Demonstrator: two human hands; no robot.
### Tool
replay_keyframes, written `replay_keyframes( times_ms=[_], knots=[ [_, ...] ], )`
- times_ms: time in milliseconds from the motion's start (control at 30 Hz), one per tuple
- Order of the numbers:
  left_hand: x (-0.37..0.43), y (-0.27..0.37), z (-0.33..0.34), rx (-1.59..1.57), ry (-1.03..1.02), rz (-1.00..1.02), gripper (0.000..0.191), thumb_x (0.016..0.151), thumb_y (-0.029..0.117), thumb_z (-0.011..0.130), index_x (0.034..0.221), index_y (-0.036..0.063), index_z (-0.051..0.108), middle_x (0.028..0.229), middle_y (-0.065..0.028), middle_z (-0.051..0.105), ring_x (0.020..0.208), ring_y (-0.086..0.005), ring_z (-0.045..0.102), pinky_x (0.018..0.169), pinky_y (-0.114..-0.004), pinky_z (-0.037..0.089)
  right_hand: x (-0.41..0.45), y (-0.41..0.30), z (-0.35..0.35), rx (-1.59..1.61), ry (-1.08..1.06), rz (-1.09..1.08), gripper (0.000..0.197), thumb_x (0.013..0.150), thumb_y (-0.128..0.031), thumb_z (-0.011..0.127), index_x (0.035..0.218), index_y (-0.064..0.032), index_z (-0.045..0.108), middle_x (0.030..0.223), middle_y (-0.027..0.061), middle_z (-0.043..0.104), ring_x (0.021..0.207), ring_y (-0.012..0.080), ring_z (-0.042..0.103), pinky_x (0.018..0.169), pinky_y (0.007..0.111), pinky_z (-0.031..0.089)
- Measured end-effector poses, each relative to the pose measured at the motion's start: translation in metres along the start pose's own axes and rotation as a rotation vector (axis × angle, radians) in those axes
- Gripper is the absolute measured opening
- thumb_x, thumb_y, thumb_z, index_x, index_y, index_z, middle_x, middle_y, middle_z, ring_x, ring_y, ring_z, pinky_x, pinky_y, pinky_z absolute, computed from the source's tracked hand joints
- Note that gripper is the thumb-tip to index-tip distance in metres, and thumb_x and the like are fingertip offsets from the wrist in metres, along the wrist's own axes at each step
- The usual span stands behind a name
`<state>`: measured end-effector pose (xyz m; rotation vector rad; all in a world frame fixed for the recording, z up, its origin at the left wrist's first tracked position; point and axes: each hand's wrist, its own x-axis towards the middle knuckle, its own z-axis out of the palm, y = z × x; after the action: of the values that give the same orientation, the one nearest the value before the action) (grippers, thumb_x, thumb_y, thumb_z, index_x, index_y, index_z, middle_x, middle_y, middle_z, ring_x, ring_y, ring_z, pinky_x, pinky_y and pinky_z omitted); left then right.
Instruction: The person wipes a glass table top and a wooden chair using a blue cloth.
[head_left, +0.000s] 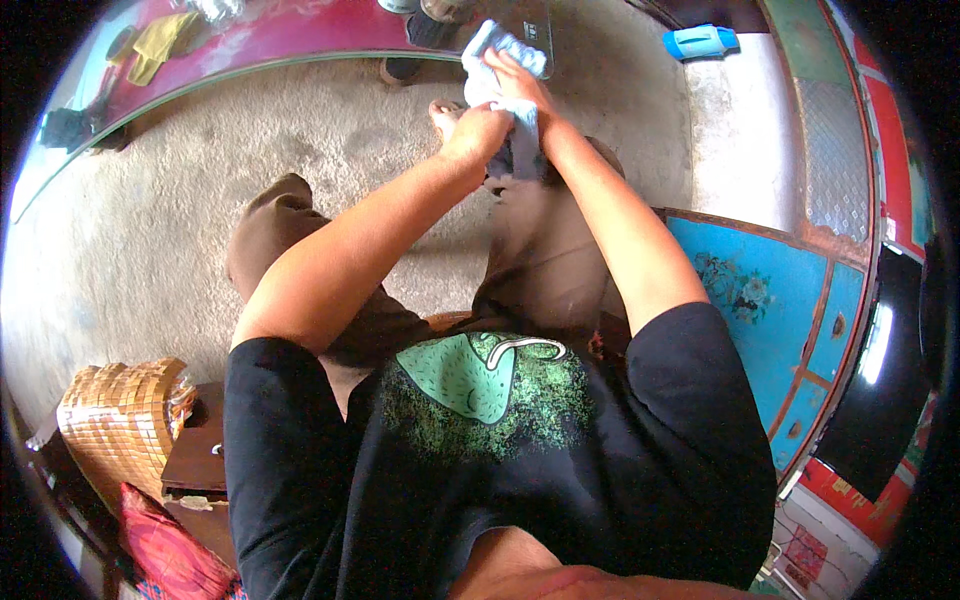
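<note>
A light blue and white cloth (480, 71) is bunched in front of me, near the corner of a glass-topped table (300, 34). My left hand (480, 131) is closed in a fist on its lower part. On the upper folds lies my right hand (521, 82), its fingers stretched along the fabric and gripping it. A darker grey portion (525, 154) hangs below the hands, above my right knee. It is hard to tell whether the cloth touches the table corner.
A yellow cloth (161, 45) lies on the table. At the right, a blue bottle (701, 43) rests on a pale surface, beyond a blue painted cabinet (765, 277). A woven tile-like mat or cover (124, 405) and a red cushion (172, 544) are at the lower left.
</note>
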<state>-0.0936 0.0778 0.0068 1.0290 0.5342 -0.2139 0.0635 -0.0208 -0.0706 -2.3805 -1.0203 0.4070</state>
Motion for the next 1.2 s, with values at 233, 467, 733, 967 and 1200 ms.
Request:
replay_keyframes(
  times_ms=[233, 467, 733, 967, 1200],
  knots=[
    [-0.034, -0.006, -0.011, 0.115, -0.126, -0.025, 0.032, 0.082, 0.013, 0.050, 0.110, 0.0037, 0.060, 0.090, -0.0068, 0.062, 0.080, -0.0181, 0.057, 0.069, -0.033, 0.045, -0.058, -0.041, 0.004, 0.502, -0.222, 0.149, 0.027, 0.092, -0.024, 0.055, 0.109, -0.0046, 0.062, 0.102, 0.0053, 0.066, 0.096, 0.0147, 0.059, 0.087, 0.033, 0.047],
    [-0.039, 0.012, -0.021, -0.002, -0.133, 0.104, 0.035, 0.082, 0.012, 0.049, 0.114, 0.0016, 0.059, 0.093, -0.0064, 0.062, 0.083, -0.0159, 0.057, 0.073, -0.030, 0.045, -0.049, -0.080, -0.013, 0.818, 0.038, 0.236, 0.032, 0.090, -0.032, 0.065, 0.105, -0.0033, 0.063, 0.095, 0.0016, 0.065, 0.085, 0.0105, 0.060, 0.077, 0.030, 0.050],
    [-0.021, 0.009, -0.029, -0.025, -0.104, 0.224, 0.030, 0.086, 0.012, 0.050, 0.113, 0.0046, 0.058, 0.098, -0.0054, 0.061, 0.092, -0.0146, 0.056, 0.081, -0.029, 0.046, -0.024, -0.083, -0.049, 0.892, 0.982, -0.089, 0.033, 0.094, -0.030, 0.060, 0.105, 0.0008, 0.062, 0.095, 0.0039, 0.065, 0.083, 0.0142, 0.059, 0.075, 0.031, 0.048],
    [-0.013, 0.010, -0.010, 0.114, -0.078, 0.335, 0.023, 0.089, 0.012, 0.056, 0.112, 0.0067, 0.059, 0.094, -0.0041, 0.064, 0.092, -0.0136, 0.059, 0.083, -0.029, 0.047, -0.011, -0.027, -0.076, 0.754, 1.038, -0.044, 0.038, 0.096, -0.034, 0.055, 0.114, 0.0000, 0.054, 0.105, 0.0080, 0.061, 0.093, 0.0191, 0.059, 0.083, 0.036, 0.048],
    [0.034, 0.002, 0.022, 0.322, 0.042, 0.426, 0.030, 0.082, 0.014, 0.061, 0.112, 0.0076, 0.065, 0.101, -0.0217, 0.067, 0.099, -0.0346, 0.064, 0.088, -0.039, 0.049, 0.011, 0.025, -0.087, 0.781, 1.005, 0.195, 0.048, 0.094, -0.038, 0.055, 0.111, 0.0076, 0.053, 0.107, 0.0187, 0.063, 0.093, 0.0283, 0.061, 0.082, 0.042, 0.048]
  ],
)
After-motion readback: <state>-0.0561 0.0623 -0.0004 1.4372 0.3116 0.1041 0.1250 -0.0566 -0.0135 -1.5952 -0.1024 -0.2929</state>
